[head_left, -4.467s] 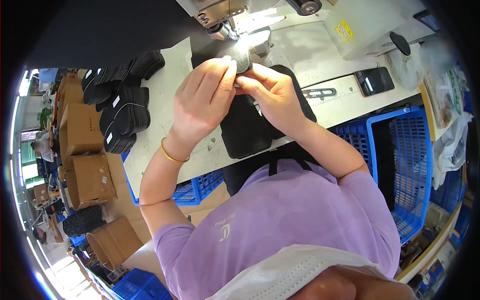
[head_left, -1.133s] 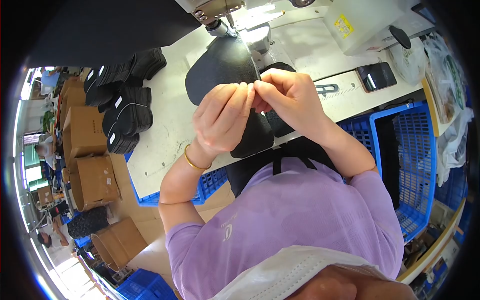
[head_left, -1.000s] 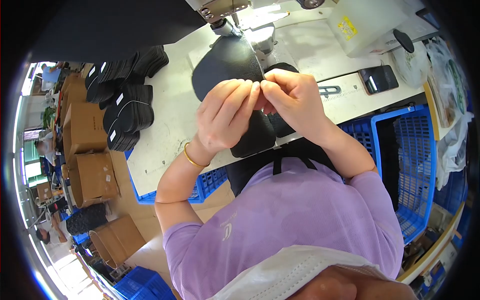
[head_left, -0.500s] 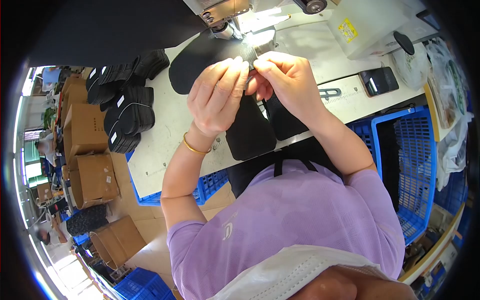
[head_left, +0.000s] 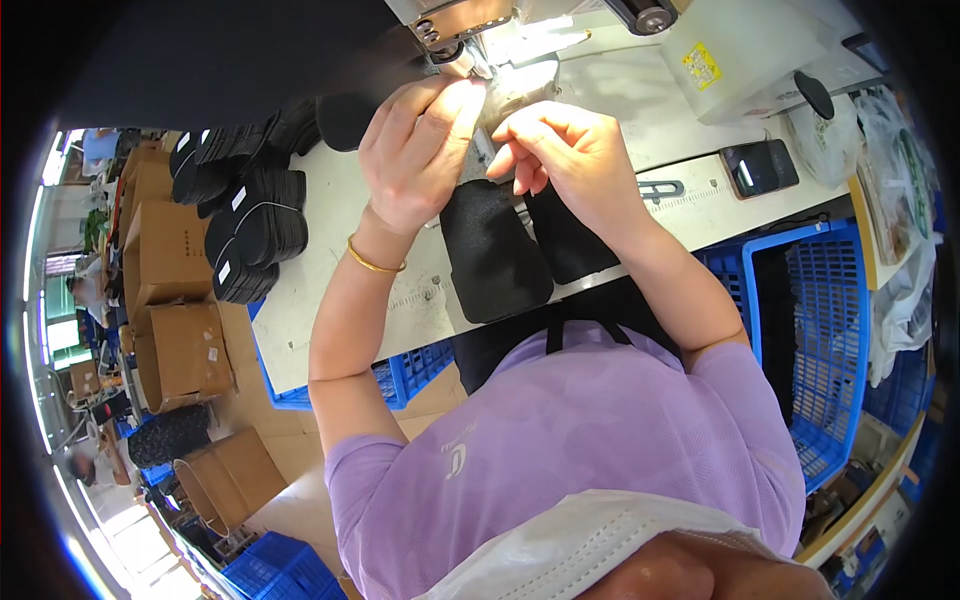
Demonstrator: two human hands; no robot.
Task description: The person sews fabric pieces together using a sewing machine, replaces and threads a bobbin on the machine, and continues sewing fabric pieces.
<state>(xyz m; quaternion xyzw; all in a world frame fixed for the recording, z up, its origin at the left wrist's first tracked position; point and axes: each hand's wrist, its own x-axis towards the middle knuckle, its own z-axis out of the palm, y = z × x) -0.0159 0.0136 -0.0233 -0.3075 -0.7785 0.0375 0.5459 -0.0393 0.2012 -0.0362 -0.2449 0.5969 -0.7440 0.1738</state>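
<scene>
The left hand point(head_left: 418, 150) and right hand point(head_left: 572, 165) have parted — left at the sewing machine point(head_left: 465, 22), hold hidden, black pad point(head_left: 341, 122) jutting out left behind it; right with fingers apart — pad seems unfinished.

Black on the flat pieces point(head_left: 495, 255), off-white across the worktop point(head_left: 335, 220), lilac on the shirt point(head_left: 600, 430), gold on the bracelet point(head_left: 372, 263).

A person in a purple shirt point(head_left: 580, 410) works at a sewing machine point(head_left: 465, 28), the left hand point(head_left: 413, 155) close to its needle area, beside a black piece point(head_left: 343, 122), the right hand point(head_left: 568, 160) nearby with fingers spread. Two black pads point(head_left: 495, 255) lie on the table point(head_left: 335, 215), between bundled stacks point(head_left: 262, 220) at left and a phone point(head_left: 759, 167) at right. A blue crate point(head_left: 828, 330) stands below.
</scene>
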